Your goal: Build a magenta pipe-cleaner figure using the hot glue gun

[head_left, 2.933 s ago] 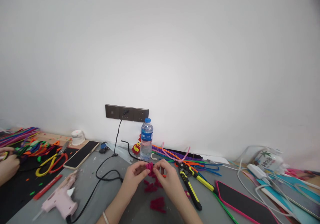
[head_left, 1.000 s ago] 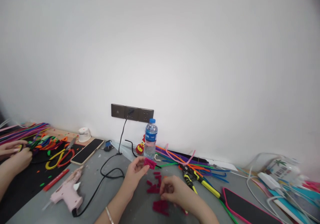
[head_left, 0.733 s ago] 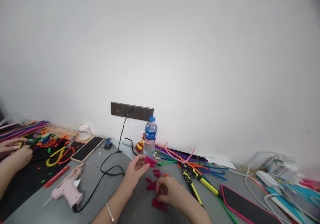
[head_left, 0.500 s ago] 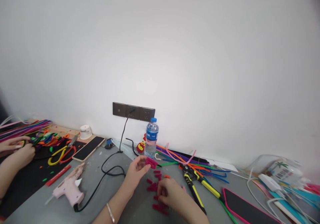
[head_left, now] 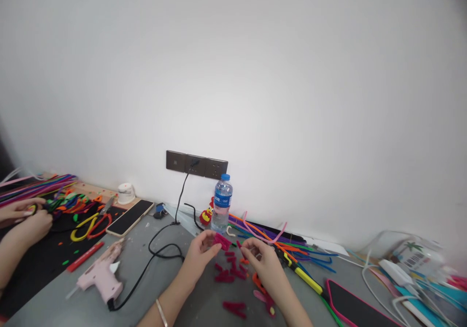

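Observation:
My left hand [head_left: 203, 254] pinches a small magenta fuzzy piece [head_left: 222, 242] in front of the water bottle [head_left: 222, 203]. Just to its right, my right hand [head_left: 260, 259] holds a short magenta strip [head_left: 239, 244] between thumb and finger; the two pieces are apart. Several short magenta pieces [head_left: 224, 276] lie on the grey table below and between my hands, with a folded one [head_left: 234, 309] nearer me. Partly hidden by my right wrist is an orange, pink and magenta item [head_left: 269, 305].
A pink glue gun [head_left: 100, 277], phone [head_left: 130, 217] and scissors [head_left: 91, 227] lie to the left, beside another person's hands [head_left: 31, 220]. Yellow-black pliers [head_left: 308, 281], coloured pipe cleaners [head_left: 310, 254] and a pink-edged phone [head_left: 355, 305] are at right.
My right hand has risen from the table pieces towards my left hand, now with a magenta strip in its fingertips. The folded piece and orange item are more exposed.

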`<act>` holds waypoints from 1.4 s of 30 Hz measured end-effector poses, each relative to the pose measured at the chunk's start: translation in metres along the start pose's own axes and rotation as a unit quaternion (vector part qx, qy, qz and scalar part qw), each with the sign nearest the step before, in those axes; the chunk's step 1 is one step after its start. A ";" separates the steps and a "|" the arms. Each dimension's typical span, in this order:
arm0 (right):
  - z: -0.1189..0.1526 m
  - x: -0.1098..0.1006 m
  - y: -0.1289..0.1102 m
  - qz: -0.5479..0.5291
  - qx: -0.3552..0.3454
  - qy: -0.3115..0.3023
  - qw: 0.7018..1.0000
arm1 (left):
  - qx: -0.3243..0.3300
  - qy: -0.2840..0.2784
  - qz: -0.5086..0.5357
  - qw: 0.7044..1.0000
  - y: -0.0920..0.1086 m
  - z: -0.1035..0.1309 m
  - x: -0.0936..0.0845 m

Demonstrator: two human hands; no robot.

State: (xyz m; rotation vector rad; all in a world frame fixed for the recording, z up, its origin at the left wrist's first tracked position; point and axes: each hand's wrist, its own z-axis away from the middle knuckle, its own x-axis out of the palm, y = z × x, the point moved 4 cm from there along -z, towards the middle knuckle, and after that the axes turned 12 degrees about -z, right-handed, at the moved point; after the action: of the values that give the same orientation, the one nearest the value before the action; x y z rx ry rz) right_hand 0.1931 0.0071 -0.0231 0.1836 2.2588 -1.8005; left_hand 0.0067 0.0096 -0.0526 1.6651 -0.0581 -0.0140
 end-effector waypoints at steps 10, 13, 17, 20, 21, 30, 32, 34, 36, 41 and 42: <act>0.006 0.016 -0.008 -0.026 -0.074 0.052 0.996 | 0.014 -0.050 -0.042 0.998 0.003 0.001 0.005; 0.008 0.019 -0.014 -0.001 -0.097 0.046 0.994 | 0.021 -0.059 -0.049 0.997 0.006 0.003 0.006; 0.009 0.021 -0.022 0.003 -0.120 0.036 0.992 | 0.026 -0.059 -0.046 0.997 0.008 0.003 0.007; 0.009 0.022 -0.025 0.010 -0.122 0.038 0.992 | 0.025 -0.059 -0.044 0.997 0.008 0.003 0.007; 0.010 0.023 -0.025 0.011 -0.119 0.040 0.992 | 0.026 -0.058 -0.042 0.997 0.009 0.004 0.007; 0.011 0.025 -0.024 0.028 -0.133 0.056 0.989 | 0.019 -0.046 -0.011 0.999 0.013 0.005 0.007; 0.011 0.026 -0.025 0.033 -0.136 0.046 0.989 | 0.022 -0.045 -0.006 0.999 0.013 0.004 0.007; 0.012 0.027 -0.026 0.038 -0.136 0.039 0.989 | 0.022 -0.045 -0.003 0.999 0.013 0.004 0.007; 0.012 0.027 -0.027 0.041 -0.137 0.039 0.989 | 0.020 -0.043 -0.006 0.999 0.014 0.005 0.006; 0.014 0.024 -0.034 0.028 -0.152 0.061 0.986 | 0.014 -0.029 -0.011 0.999 0.018 0.008 0.005; 0.014 0.023 -0.035 0.024 -0.156 0.068 0.985 | 0.014 -0.026 -0.011 1.000 0.018 0.008 0.005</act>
State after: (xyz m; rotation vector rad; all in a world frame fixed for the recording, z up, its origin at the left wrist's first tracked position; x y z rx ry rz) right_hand 0.1639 -0.0163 0.0012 0.3057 2.5698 -1.4261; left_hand 0.0108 -0.0003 -0.0348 1.6927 -0.0793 -0.0728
